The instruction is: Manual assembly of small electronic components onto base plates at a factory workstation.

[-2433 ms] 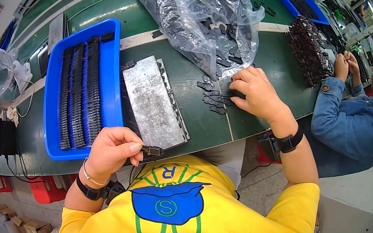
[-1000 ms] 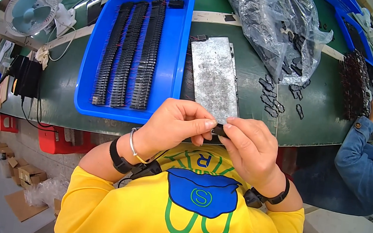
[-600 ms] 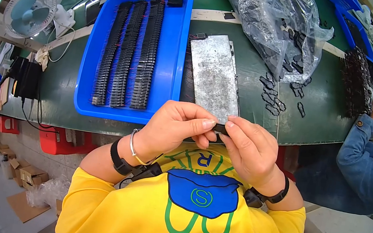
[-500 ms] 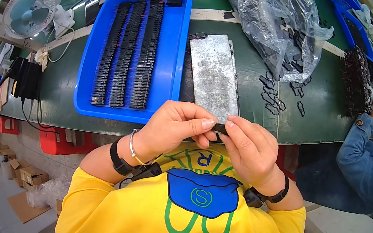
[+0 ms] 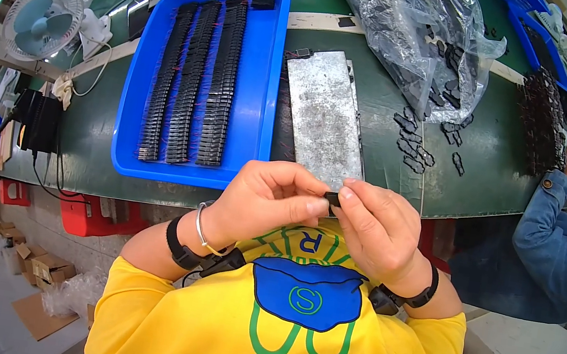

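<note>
A small black part (image 5: pixel 331 198) is pinched between my hands, just above the table's near edge; the fingertips cover much of it. Its left end lies between the thumb and index finger of my left hand (image 5: pixel 273 194). The fingers of my right hand (image 5: pixel 380 229) are closed on its right end. Directly beyond my hands lies a worn, silvery metal plate (image 5: pixel 325 113), raised a little on something dark. To its left, a blue tray (image 5: pixel 250 127) holds three long rows of black parts (image 5: pixel 193 81) with thin red wires.
Loose black ring-shaped pieces (image 5: pixel 413 142) lie right of the plate, below a clear plastic bag (image 5: pixel 423 43) with more dark pieces. A white fan (image 5: pixel 43 19) and black power adapters (image 5: pixel 38 122) stand at left. A co-worker's blue sleeve (image 5: pixel 552 234) is at right.
My left thumb has drawn back slightly and dropped lower, and the fingers have shifted around the small black part. It stays in nearly the same place.
</note>
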Motion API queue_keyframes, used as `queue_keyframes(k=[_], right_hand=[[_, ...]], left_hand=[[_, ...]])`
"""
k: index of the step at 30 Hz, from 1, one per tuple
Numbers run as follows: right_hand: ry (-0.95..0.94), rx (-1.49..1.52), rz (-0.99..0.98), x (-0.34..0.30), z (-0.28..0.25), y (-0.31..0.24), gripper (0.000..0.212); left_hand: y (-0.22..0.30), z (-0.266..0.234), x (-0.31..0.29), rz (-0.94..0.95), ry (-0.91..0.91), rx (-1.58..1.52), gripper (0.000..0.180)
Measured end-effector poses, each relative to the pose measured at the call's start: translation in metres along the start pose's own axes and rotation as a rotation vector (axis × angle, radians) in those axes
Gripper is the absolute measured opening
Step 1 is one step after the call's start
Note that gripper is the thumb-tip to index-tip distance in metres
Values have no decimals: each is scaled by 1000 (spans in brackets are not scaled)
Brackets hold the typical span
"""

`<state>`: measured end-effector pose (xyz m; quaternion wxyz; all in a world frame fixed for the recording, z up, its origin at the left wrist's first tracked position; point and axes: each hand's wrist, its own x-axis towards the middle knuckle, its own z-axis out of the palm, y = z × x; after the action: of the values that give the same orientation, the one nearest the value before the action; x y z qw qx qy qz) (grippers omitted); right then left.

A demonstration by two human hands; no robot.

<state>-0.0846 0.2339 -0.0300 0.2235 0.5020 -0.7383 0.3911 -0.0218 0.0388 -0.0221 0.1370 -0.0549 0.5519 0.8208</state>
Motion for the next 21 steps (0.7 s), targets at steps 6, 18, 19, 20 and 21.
queue_keyframes(k=[6,18,19,20,21], right_hand=[[45,-10,-50,3,2,-1,29],[-88,522,224,2,0,12,31],[-63,510,186,2,1,12,28],[-38,498,148,2,2,13,26],[-13,485,110,3,2,14,23]], left_hand=[[0,1,-2,267,27,335,11],[4,-8,2,669,-41,734,14],[4,-9,3,712,-54,744,14],[4,-9,4,755,-68,753,15],[4,-10,6,754,-67,758,15]])
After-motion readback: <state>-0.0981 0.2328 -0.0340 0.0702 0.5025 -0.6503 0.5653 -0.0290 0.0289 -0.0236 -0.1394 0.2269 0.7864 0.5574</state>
